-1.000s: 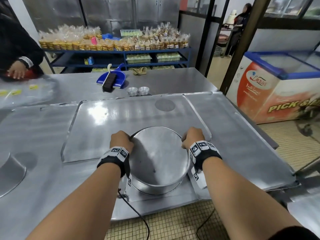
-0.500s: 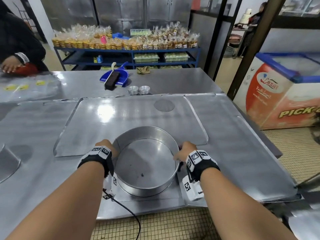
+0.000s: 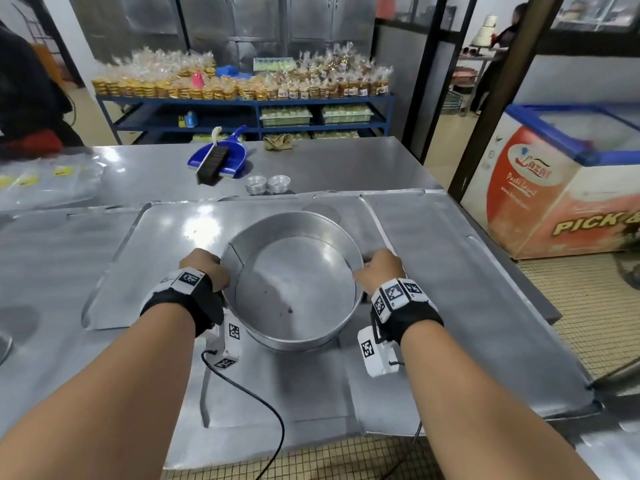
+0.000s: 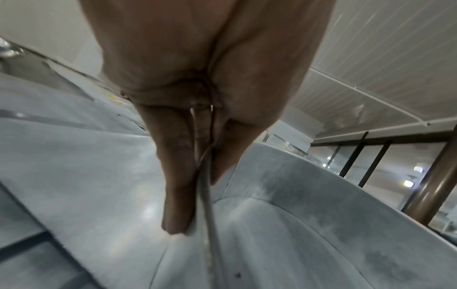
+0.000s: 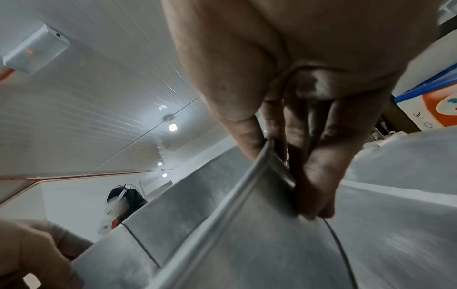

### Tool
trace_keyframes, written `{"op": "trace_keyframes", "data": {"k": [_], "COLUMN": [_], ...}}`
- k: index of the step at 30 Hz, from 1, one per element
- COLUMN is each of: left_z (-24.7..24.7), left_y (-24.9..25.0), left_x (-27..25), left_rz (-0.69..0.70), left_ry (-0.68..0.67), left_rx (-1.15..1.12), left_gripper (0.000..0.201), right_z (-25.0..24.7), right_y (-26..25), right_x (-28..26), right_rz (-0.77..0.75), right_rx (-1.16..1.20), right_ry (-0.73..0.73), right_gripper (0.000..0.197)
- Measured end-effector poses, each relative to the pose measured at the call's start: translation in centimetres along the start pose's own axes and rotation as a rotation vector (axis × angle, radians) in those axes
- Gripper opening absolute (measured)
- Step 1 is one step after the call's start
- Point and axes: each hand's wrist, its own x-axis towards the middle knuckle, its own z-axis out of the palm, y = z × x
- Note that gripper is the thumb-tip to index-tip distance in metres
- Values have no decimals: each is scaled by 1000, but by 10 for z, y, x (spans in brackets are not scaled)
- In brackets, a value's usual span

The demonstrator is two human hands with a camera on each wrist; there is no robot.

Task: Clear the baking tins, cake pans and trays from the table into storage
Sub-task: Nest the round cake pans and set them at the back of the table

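A large round metal cake pan [image 3: 294, 289] is held upright, mouth up, above the flat trays [image 3: 166, 258] on the steel table. My left hand [image 3: 204, 266] pinches its left rim, thumb inside and fingers outside, as the left wrist view shows [image 4: 197, 166]. My right hand [image 3: 377, 268] pinches the right rim [image 5: 272, 156] the same way, thumb inside the wall. The pan [image 5: 222, 224] holds nothing but a few dark crumbs. Two stacks of small foil tins [image 3: 268, 184] stand at the far edge of the trays.
A blue dustpan with a brush [image 3: 220, 157] lies further back on the table. A person in dark clothes [image 3: 24, 98] stands at the far left. A chest freezer [image 3: 561, 181] stands to the right. A blue shelf of bagged goods [image 3: 242, 98] is behind. A cable [image 3: 249, 403] trails off the near edge.
The pan was tipped on its side facing me; both hands have turned it mouth up and lifted it up and away from the table's near edge.
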Motion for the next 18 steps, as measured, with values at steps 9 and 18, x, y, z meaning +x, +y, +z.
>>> {"op": "trace_keyframes", "data": {"k": [9,18], "left_z": [6,38], "left_y": [61,118], "left_x": [38,69], "left_rz": [33,94], "left_ry": [109,9], "left_rx": [-382,-736], "left_gripper": [12,22], "right_z": [-12,-29], "right_y": [-8,-6], "right_x": [38,69], "right_rz": [165,346], "right_rx": [353,883], "right_ry": [71,74], "right_gripper": [16,22]}}
